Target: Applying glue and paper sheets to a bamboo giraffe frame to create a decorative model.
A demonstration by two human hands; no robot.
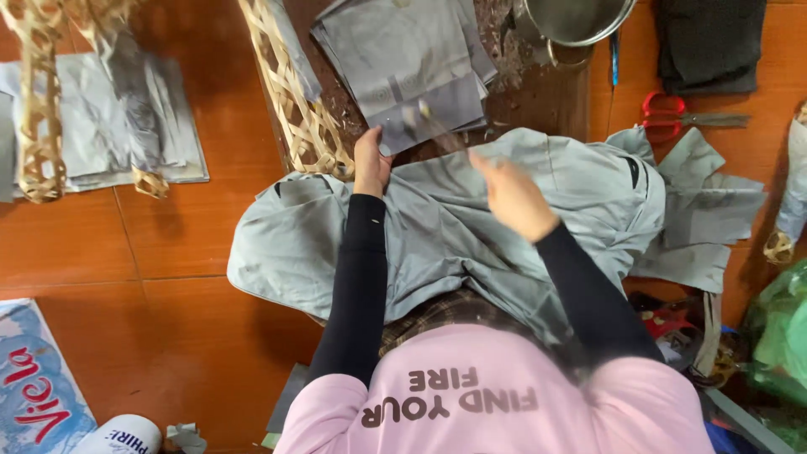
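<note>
Orange tiled floor (168,277), grey paper stack (412,67) by left hand (371,160).

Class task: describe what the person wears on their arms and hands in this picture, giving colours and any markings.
Both arms are covered by long, close-fitting black sleeves that end at the wrists. Over them sits a pink top with dark printed lettering across it. The left hand and right hand are bare: no gloves, and no rings, watch or bands can be made out. The right hand is blurred, so fine detail there cannot be told.
</note>
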